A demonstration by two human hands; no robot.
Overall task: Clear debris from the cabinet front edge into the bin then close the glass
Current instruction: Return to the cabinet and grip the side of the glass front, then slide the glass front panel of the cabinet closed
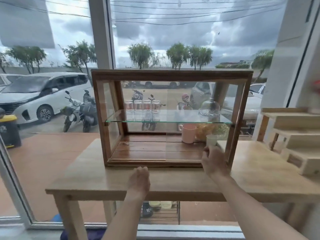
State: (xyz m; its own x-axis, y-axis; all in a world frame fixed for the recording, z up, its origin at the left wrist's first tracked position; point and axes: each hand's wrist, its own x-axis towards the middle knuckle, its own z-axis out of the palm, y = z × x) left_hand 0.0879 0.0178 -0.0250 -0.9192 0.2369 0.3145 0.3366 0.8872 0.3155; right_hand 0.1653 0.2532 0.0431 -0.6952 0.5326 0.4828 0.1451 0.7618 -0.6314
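A pale wooden table point(97, 177) stands against a big window looking onto parked cars and motorbikes, and on it sits the wood-framed glass cabinet point(170, 76) with its glass shelf point(173, 121) carrying four upturned glasses point(142, 110) and a glass dome point(209, 108), a pink mug point(188, 133) below. The left hand point(140, 181) rests loosely curled on the table just before the cabinet's front edge point(152, 163) — holding nothing I can see. The right hand point(213, 161) is at the lower right of the opening, fingers bent at the sliding glass point(183, 108) — whether they grip it I cannot tell.
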